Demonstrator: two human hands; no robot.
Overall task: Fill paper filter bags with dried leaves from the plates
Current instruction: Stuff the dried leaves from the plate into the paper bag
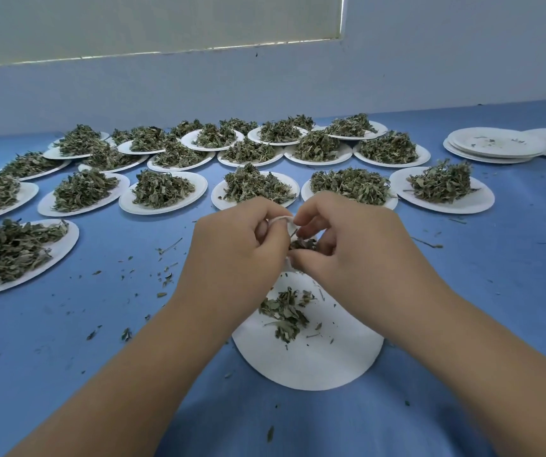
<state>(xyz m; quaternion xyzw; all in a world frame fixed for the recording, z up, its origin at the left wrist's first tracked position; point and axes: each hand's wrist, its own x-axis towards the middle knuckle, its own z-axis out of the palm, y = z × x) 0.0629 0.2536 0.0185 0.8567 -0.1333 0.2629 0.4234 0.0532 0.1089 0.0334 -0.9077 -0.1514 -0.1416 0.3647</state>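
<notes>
Nearly bare plate (308,357) up front; above it left hand (232,252) pinches bag (280,220) rim, right hand (354,249) pinches leaves (303,244) at its mouth.

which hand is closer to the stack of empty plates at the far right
Right. The right hand, pinching dried leaves, has the stack of empty plates beyond it to the right; the left hand, holding the filter bag, is further left.

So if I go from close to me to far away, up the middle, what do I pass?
Nearly empty plate with loose leaves → left hand holding the filter bag, beside the right hand pinching dried leaves → heaped plates in rows → wall.
</notes>
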